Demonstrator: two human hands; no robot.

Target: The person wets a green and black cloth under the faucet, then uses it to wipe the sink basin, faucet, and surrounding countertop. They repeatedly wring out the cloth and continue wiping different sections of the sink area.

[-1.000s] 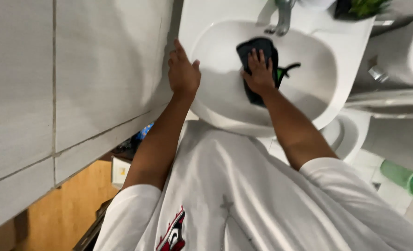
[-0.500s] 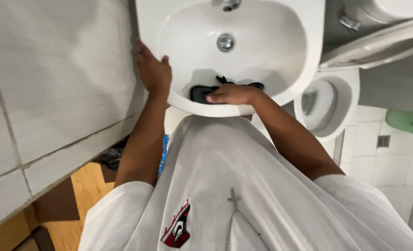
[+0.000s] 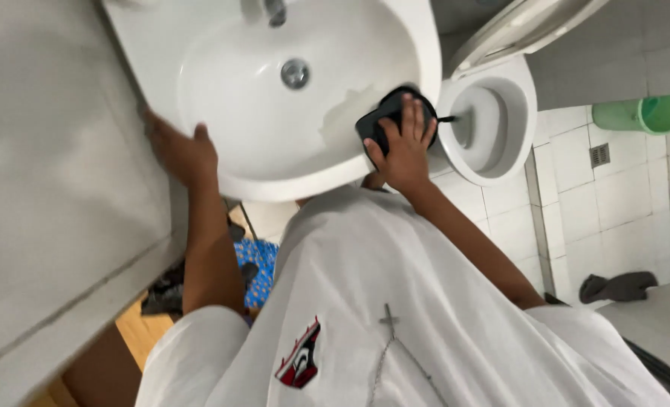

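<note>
Sink: one white basin, with one metal drain in its bowl and one tap showing at the top edge. One black cloth lies on the sink's right rim. One white toilet stands just beside the sink on that side, its seat raised. One green bucket sits on the tiled floor well apart to the right, and one dark rag lies lower on the same floor. One blue patterned item shows under the sink; what it is cannot be told.

The right hand lies flat on the black cloth with fingers spread and extended, pressing it against the rim rather than gripping it; the cloth pokes out above and left of the fingers. The left hand rests on the sink's left rim beside the grey tiled wall, fingers loosely open, curled over the edge, holding nothing else. The person wears a white shirt.
</note>
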